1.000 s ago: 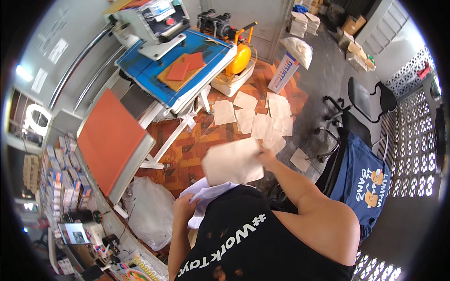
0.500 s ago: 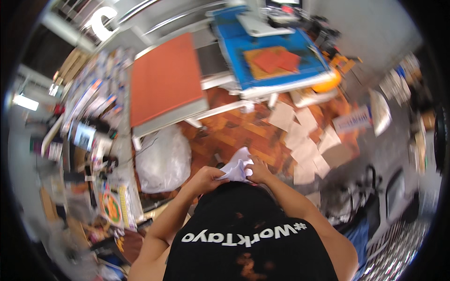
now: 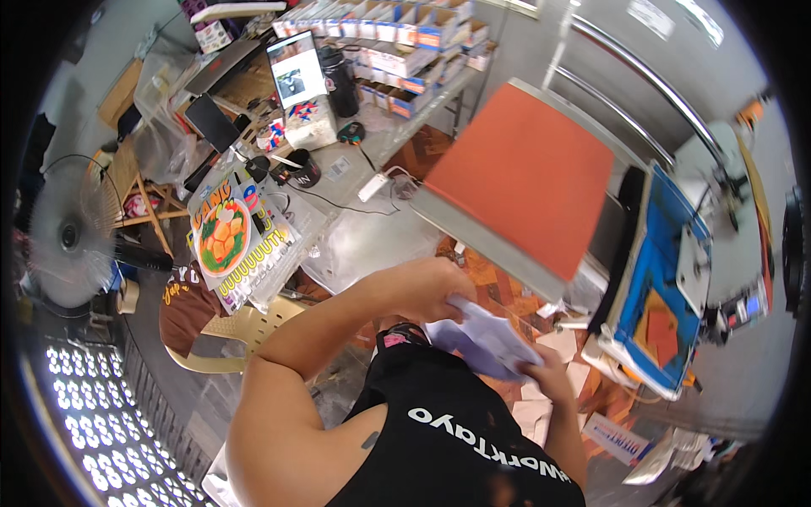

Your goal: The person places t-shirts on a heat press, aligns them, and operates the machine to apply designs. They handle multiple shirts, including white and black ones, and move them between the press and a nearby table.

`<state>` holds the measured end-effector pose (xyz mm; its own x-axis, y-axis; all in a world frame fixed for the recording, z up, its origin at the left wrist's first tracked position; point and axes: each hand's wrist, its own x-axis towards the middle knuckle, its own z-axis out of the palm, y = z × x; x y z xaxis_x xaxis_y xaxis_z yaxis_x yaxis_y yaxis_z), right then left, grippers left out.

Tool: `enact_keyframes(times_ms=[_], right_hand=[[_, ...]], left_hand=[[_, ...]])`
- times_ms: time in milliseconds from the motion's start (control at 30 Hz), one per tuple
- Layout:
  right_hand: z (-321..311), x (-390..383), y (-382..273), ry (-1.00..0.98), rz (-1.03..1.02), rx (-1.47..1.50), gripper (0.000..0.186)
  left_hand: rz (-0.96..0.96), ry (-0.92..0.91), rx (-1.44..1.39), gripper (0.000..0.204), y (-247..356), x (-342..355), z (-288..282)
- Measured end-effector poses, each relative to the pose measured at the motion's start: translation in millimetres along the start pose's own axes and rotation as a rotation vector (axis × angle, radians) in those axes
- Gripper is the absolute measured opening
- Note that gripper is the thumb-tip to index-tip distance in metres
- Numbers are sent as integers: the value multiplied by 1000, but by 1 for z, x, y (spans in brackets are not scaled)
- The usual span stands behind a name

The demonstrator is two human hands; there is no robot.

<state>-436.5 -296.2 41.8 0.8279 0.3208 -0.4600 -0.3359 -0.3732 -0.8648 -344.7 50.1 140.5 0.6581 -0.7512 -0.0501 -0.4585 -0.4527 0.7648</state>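
My left hand (image 3: 427,289) and my right hand (image 3: 547,369) both grip a bundle of white paper sheets (image 3: 488,340) in front of my chest, the left at its upper end, the right at its lower end. The sheets are bent and partly folded between the hands. Just beyond them juts the flat orange pad (image 3: 524,182) of a heat press, with a blue press table (image 3: 650,266) carrying orange pieces to its right. More white sheets (image 3: 553,395) lie on the orange-brown floor below my right hand.
A clear plastic bag (image 3: 359,245) sits under the desk edge. The desk holds a screen (image 3: 296,72), a dark bottle (image 3: 342,80), a black cup (image 3: 304,169) and a power strip (image 3: 372,186). A food poster (image 3: 232,232), a cream plastic chair (image 3: 224,334) and a fan (image 3: 68,237) stand at left.
My right hand, which held one sheet out over the floor, has come back to the bundle, and both hands now hold it. My head has turned, so the whole scene has swung round.
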Motion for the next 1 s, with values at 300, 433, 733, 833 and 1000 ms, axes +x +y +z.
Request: enact_keyframes(times_ms=[300, 433, 733, 833, 1000], right_hand=[[-153, 159, -204, 1200, -356, -650, 34], [-94, 221, -170, 882, -351, -922, 43], [-20, 271, -80, 875, -161, -1071, 55], [-18, 271, -89, 888, -166, -1039, 53], [-18, 268, -91, 900, -169, -1007, 52]], left_hand=[[-473, 796, 301, 19, -248, 40, -127], [-1093, 661, 290, 38, -359, -26, -130], [-1288, 658, 329, 67, -393, -37, -106], [-1338, 744, 303, 66, -388, -41, -101], [-1373, 814, 360, 58, -392, -37, -96]])
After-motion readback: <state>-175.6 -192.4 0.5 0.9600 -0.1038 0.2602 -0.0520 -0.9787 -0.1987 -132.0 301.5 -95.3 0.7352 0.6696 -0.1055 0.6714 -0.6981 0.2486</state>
